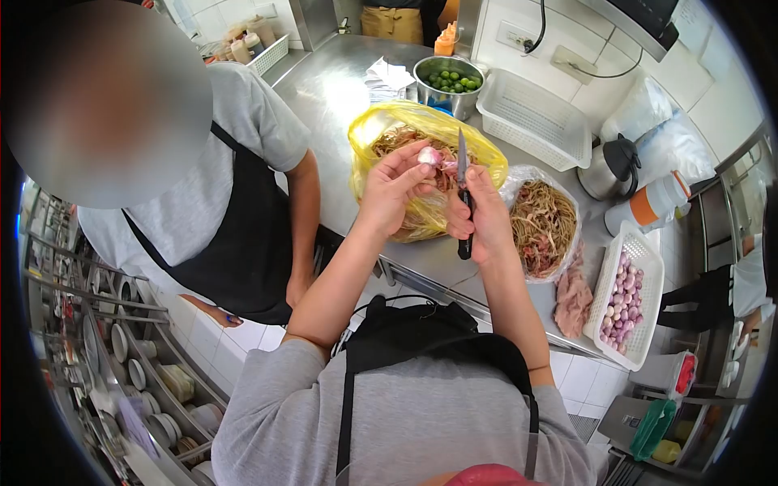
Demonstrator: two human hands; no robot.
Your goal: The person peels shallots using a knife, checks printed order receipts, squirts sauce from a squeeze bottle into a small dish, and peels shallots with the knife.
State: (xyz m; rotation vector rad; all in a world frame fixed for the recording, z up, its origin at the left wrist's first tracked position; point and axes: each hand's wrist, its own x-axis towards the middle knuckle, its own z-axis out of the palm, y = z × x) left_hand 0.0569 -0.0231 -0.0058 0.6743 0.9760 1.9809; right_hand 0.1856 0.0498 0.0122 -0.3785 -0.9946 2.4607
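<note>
My left hand (393,188) pinches a small shallot (429,155), white and pink, above an open yellow plastic bag (369,130). Held upright beside it is a knife (463,174) with a black handle, which my right hand (480,212) grips, its blade pointing away from me. Dry roots and peelings (405,139) fill the yellow bag. Right of my right hand, a clear bag (545,223) holds more brown roots and reddish skins. A white basket (653,267) with many shallots (622,304) stands at the counter's right end, next to a crumpled pinkish cloth (573,296).
A person in a black apron (235,243) stands close on the left. Along the back of the steel counter (324,97) are a metal pot of green limes (452,81) and a white plastic basket (535,117). A steel jug (608,168) and an orange-banded container (644,204) stand at right.
</note>
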